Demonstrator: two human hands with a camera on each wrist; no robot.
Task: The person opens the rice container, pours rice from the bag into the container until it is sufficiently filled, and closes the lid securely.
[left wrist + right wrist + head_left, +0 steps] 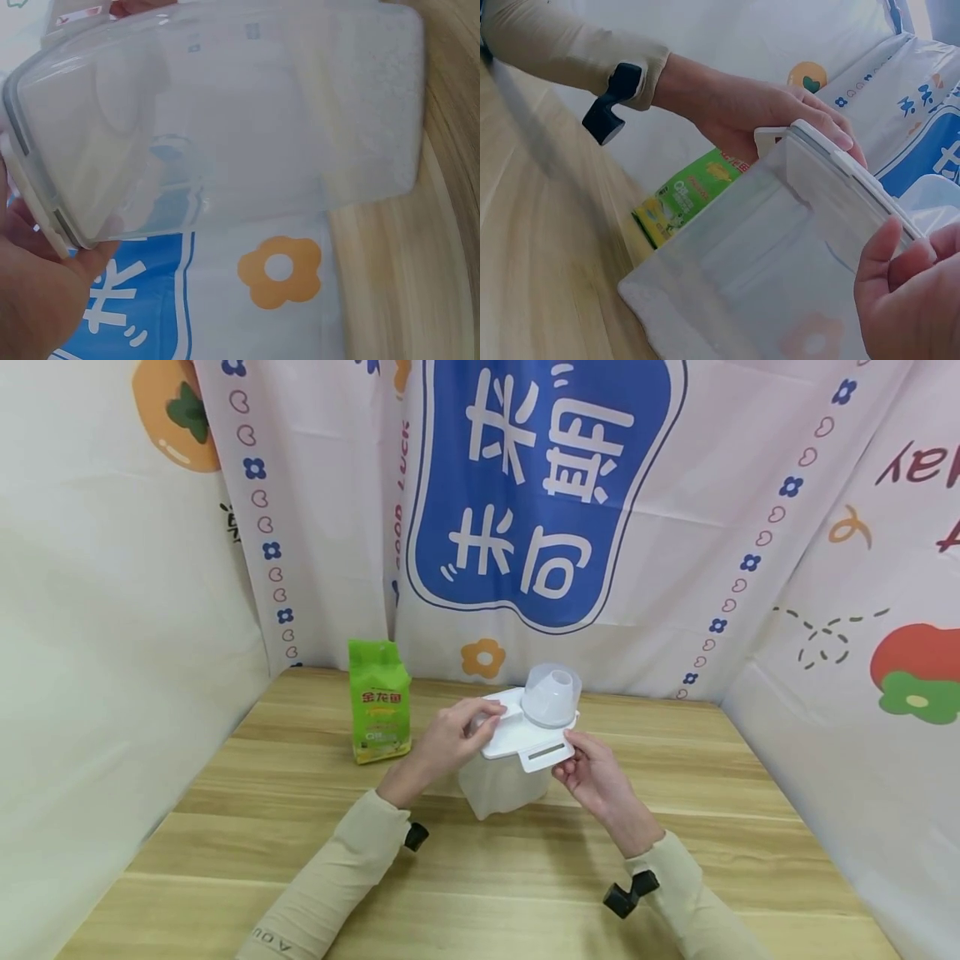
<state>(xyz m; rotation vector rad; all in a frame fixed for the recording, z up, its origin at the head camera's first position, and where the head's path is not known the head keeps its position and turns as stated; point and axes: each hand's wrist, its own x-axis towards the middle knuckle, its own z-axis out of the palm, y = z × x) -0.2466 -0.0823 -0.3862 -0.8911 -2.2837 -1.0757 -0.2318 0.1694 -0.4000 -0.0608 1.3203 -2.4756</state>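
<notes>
A translucent storage container [504,787] with a white lid [504,745] is at the middle of the table. A clear measuring cup [551,697] sits upside down on the lid. My left hand [453,733] grips the lid's left edge, its thumb at the rim in the left wrist view. With thumb and fingers, my right hand [594,777] pinches the lid's right edge beside a slotted white flap [546,755]. Whitish grains show inside the container's bottom end [382,97]. Whether the lid is fastened I cannot tell.
A green packet [381,706] with yellow and red print stands upright on the wooden table [465,893], to the container's left. Printed white cloth [330,527] hangs behind the table and at both sides.
</notes>
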